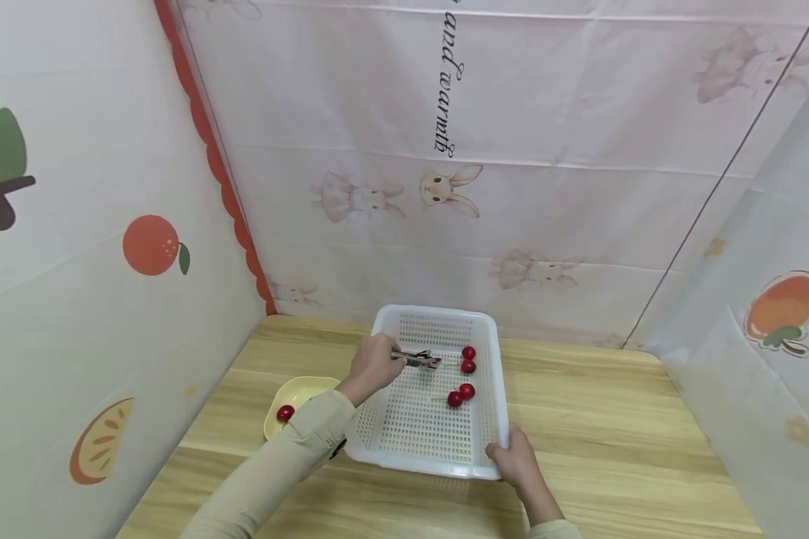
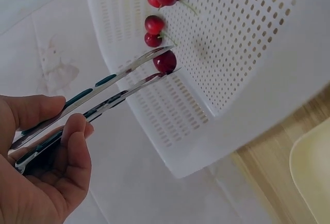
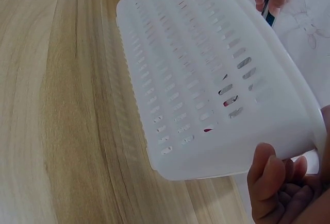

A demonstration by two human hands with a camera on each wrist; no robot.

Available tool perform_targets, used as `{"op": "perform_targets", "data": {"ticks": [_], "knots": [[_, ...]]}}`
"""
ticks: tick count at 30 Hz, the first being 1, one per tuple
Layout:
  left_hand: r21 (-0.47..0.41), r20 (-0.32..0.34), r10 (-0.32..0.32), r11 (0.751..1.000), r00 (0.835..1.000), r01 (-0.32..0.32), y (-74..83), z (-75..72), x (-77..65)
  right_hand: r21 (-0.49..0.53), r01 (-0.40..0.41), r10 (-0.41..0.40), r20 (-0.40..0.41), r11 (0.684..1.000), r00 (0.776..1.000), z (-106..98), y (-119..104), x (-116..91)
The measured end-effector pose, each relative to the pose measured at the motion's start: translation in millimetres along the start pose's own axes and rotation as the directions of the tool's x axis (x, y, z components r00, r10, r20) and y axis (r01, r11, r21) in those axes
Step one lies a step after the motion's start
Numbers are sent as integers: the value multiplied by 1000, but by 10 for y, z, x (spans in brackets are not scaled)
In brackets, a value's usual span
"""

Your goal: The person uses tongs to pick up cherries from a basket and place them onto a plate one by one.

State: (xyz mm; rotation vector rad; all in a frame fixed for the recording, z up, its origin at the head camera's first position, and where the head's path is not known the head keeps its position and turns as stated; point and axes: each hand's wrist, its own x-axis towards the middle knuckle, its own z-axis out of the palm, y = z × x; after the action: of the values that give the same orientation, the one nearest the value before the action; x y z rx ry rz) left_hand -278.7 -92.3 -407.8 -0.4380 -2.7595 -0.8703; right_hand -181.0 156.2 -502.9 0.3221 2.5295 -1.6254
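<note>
My left hand (image 1: 375, 364) reaches over a white perforated basket (image 1: 501, 374) and grips metal tongs (image 1: 414, 358) with dark green grip pads. In the left wrist view a dark red cherry (image 2: 165, 62) sits between the tongs' tips, close to the basket wall; whether both tips press on it I cannot tell. Two pairs of red cherries with green stems lie on the basket's right side, one pair (image 1: 468, 366) farther back, the other (image 1: 455, 399) nearer. My right hand (image 1: 517, 464) grips the basket's near right corner, thumb over the rim.
Left of the basket stands a pale yellow bowl (image 1: 303, 388) with a red cherry (image 1: 285, 413) in it, partly behind the left sleeve (image 1: 276, 464). All sits on a wooden table (image 1: 600, 427). Printed cloth walls (image 1: 391, 247) rise at the back and both sides.
</note>
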Motion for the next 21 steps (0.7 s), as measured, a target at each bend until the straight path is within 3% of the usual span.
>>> {"op": "perform_targets", "data": {"ticks": [12, 21], "knots": [[37, 18, 30, 999, 999, -31, -14, -138, -279, -11, -9, 9, -3, 1000, 1000, -1, 13, -10], [10, 12, 16, 1000, 1000, -16, -84, -239, -375, -18, -21, 21, -4, 1000, 1000, -2, 28, 8]]}}
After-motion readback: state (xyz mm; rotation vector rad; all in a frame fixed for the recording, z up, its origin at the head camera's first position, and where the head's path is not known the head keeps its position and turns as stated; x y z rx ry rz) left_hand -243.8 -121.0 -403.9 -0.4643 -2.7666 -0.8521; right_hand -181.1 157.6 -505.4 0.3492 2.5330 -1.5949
